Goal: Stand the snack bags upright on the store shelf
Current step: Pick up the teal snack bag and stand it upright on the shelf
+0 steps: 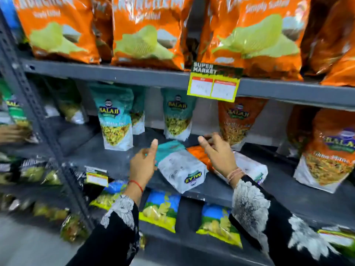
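A teal and white snack bag (178,167) lies flat on the grey middle shelf (288,191), its logo end toward me. An orange and white bag (247,166) lies flat beside it on the right, partly under my right hand. My left hand (144,164) hovers at the teal bag's left edge, thumb up, fingers apart, holding nothing. My right hand (217,152) is spread just above the orange bag; I cannot tell if it touches. Two teal bags (116,120) (177,116) and two orange bags (237,120) (328,150) stand upright on the same shelf.
Large orange chip bags (148,31) fill the shelf above. A yellow price tag (214,86) hangs from that shelf's edge over the work area. Blue and green bags (161,210) stand on the shelf below. A grey upright post (38,116) bounds the bay at left.
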